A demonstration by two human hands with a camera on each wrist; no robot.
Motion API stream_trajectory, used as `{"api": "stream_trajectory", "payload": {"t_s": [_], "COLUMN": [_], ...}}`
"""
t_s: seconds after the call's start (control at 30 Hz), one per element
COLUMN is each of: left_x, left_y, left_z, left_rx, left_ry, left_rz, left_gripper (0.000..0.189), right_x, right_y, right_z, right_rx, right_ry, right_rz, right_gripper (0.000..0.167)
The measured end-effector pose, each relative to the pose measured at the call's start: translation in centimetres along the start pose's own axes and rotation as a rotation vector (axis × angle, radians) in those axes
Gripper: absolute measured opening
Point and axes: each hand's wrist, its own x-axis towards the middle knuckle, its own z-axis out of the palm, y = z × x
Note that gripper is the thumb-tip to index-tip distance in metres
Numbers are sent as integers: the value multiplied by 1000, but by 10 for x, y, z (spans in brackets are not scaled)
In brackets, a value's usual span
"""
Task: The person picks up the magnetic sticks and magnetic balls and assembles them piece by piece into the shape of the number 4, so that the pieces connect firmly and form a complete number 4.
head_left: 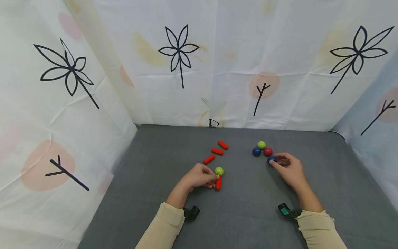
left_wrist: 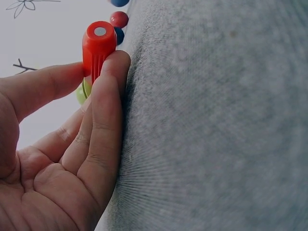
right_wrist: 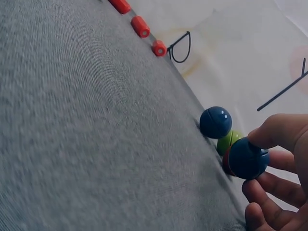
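My left hand (head_left: 202, 177) pinches a red rod (head_left: 218, 183) between thumb and fingers, low over the grey table. At the rod's far end sits a green ball (head_left: 219, 171), and the left wrist view shows a small silver disc in the near end of the rod (left_wrist: 98, 53). On the right, my right hand (head_left: 289, 168) holds a blue ball (right_wrist: 248, 159) between thumb and fingertips. Just beyond that ball lie a red ball (head_left: 268, 151), a second blue ball (head_left: 256, 151) and another green ball (head_left: 261, 145), grouped closely.
Three loose red rods lie beyond my left hand: a near one (head_left: 209, 159), a middle one (head_left: 217, 151) and a far one (head_left: 223, 145). Patterned white cloth (head_left: 230, 103) rises behind the grey table (head_left: 248, 214) and along both sides.
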Motion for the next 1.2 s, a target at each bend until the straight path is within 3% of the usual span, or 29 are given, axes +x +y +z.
{"api": "stream_trajectory", "payload": {"t_s": [0.27, 0.73, 1.2], "left_x": [1, 2, 2], "left_y": [0, -1, -1], "left_z": [0, -1, -1], "left_rx": [-12, -17, -16], "left_ry": [6, 6, 8], "left_rz": [-20, -20, -27], "left_gripper": [11, 12, 11], "right_x": [-3, -8, -20], "right_y": [-11, -23, -42], "right_z": [5, 15, 37], "right_rx": [17, 77, 162], "right_ry": [-72, -130, -273], "right_rz": [-21, -58, -92], "right_gripper": [35, 32, 29]}}
